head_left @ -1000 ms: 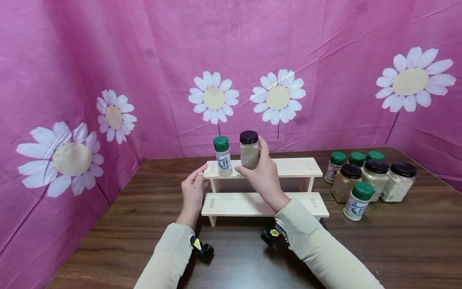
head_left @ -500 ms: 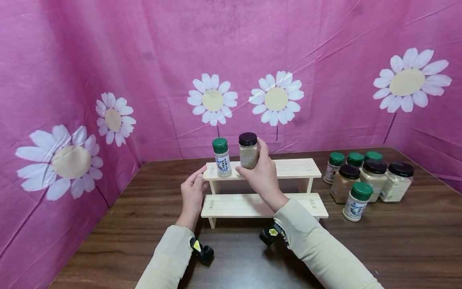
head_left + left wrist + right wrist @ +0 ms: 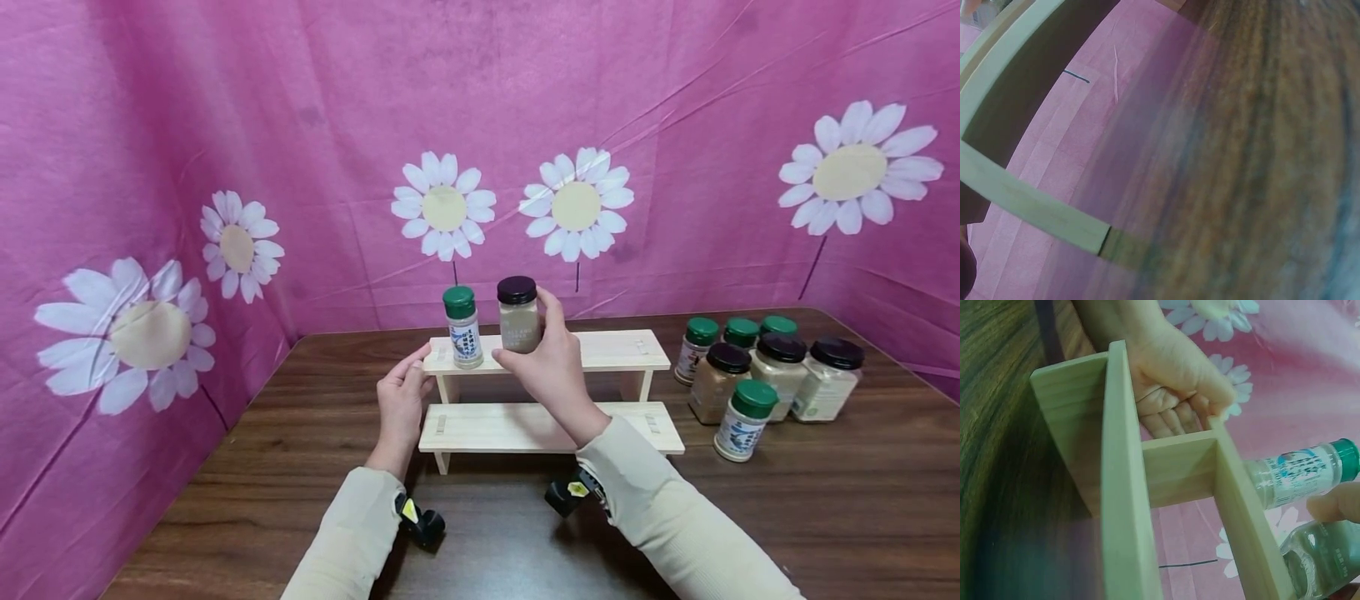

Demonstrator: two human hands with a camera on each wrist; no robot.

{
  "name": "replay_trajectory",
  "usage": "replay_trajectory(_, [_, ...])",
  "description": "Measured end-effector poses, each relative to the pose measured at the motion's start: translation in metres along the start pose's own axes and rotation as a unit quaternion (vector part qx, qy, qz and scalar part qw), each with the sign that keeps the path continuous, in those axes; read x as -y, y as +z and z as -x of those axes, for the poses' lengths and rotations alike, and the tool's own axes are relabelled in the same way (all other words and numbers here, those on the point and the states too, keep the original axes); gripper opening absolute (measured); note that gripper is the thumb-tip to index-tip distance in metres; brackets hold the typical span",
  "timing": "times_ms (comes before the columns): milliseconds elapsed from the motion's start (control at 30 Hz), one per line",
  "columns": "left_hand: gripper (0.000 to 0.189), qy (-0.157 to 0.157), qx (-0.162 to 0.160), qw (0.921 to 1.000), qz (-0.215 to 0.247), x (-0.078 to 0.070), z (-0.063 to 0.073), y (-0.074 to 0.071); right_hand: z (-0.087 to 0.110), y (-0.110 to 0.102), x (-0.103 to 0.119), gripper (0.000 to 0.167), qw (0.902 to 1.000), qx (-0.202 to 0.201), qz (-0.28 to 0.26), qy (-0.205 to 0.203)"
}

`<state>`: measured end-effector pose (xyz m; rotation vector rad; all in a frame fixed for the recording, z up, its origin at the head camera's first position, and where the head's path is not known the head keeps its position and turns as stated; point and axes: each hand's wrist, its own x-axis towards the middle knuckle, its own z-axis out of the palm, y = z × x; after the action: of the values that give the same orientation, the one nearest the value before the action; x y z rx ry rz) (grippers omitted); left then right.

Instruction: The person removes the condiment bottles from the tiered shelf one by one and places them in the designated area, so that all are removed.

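Observation:
In the head view my right hand point(image 3: 555, 371) grips a square clear spice jar point(image 3: 519, 323) with a black lid, thumb on one side and fingers on the other. The jar is upright at the upper tier of a two-tier wooden shelf point(image 3: 611, 350). To its left a green-capped spice bottle point(image 3: 465, 337) stands on the same tier. At the shelf's upper left end my left hand point(image 3: 401, 404) pinches the board's edge. The right wrist view shows that left hand point(image 3: 1179, 381) with curled fingers by the shelf end, and the jar point(image 3: 1322, 559) near the board.
On the table's right stand several more spice containers: black-lidded jars point(image 3: 825, 387) and green-capped bottles point(image 3: 738, 433). The shelf's lower tier point(image 3: 502, 427) lies in front of the upper one. A pink flowered cloth point(image 3: 337, 108) hangs behind the dark wooden table point(image 3: 262, 467).
The head view shifts slightly. My right hand keeps hold of the jar at the upper tier, its wrist a little further right. The left hand stays at the shelf's end.

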<state>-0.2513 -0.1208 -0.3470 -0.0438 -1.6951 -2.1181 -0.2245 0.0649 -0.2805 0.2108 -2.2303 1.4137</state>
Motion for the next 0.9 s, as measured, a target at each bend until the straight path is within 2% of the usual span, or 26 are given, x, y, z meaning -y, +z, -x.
replay_trajectory(167, [0.033,0.001,-0.002,1.0,0.005,0.0,0.0,0.0,0.002,-0.005,0.001,0.091,0.9996,-0.009,-0.016,-0.02])
replay_trajectory(367, [0.032,-0.002,0.0,1.0,0.004,0.0,0.0,0.0,0.004,-0.008,-0.008,0.091,0.9944,-0.035,-0.052,-0.085])
replay_trajectory(600, [0.032,-0.004,0.002,1.0,0.001,0.0,-0.001,-0.001,0.005,-0.017,-0.018,0.086,0.9814,-0.072,-0.071,-0.163])
replay_trajectory(767, [0.032,-0.004,0.004,1.0,0.006,0.001,-0.002,-0.001,0.006,-0.025,-0.029,0.086,0.9672,-0.087,-0.1,-0.217])
replay_trajectory(900, [0.032,-0.003,0.004,1.0,0.006,0.002,-0.002,-0.002,0.007,-0.033,-0.035,0.084,0.9574,-0.105,-0.111,-0.245])
